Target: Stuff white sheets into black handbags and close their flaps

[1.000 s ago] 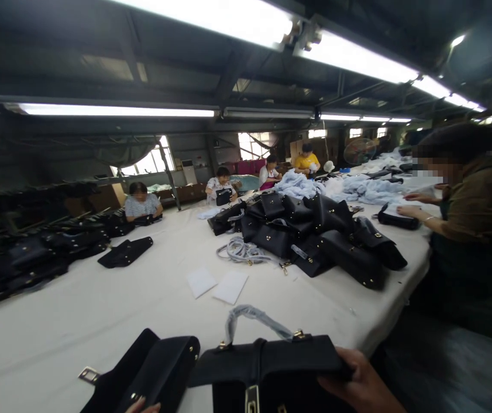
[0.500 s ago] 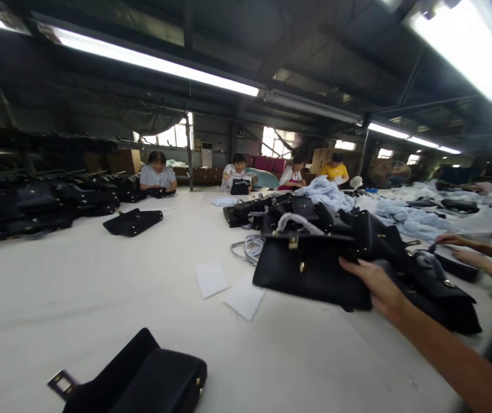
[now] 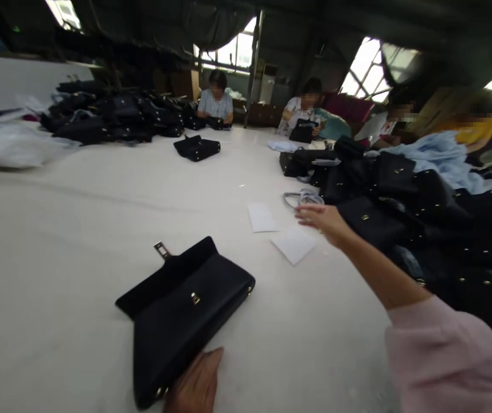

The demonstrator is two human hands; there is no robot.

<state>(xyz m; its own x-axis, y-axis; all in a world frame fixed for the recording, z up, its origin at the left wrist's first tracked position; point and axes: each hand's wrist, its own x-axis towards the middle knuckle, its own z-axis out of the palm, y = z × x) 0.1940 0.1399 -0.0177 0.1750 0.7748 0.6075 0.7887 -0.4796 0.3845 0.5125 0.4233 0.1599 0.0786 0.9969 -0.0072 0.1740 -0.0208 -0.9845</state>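
Note:
A black handbag (image 3: 177, 304) lies on the white table in front of me, its flap folded back and a gold turn lock showing on its front. My left hand (image 3: 198, 381) is against its near bottom edge; the fingers are partly hidden there, so I cannot tell whether they grip it. Farther off, my right hand (image 3: 325, 222) reaches forward with outstretched fingers and holds nothing. It hovers close to a coil of wrapped grey straps (image 3: 304, 198) and two white sheets, one nearer (image 3: 294, 244) and one farther (image 3: 262, 218).
A large heap of black handbags (image 3: 401, 189) fills the right side, with pale blue cloth (image 3: 444, 155) behind it. Another handbag (image 3: 197, 148) lies farther back, and more are piled at the left (image 3: 121, 115). Several co-workers sit across the table (image 3: 78, 229).
My right hand has let go of the handbag it held over the heap and now reaches out without it. The view has turned right-to-left and down, bringing my left hand into sight.

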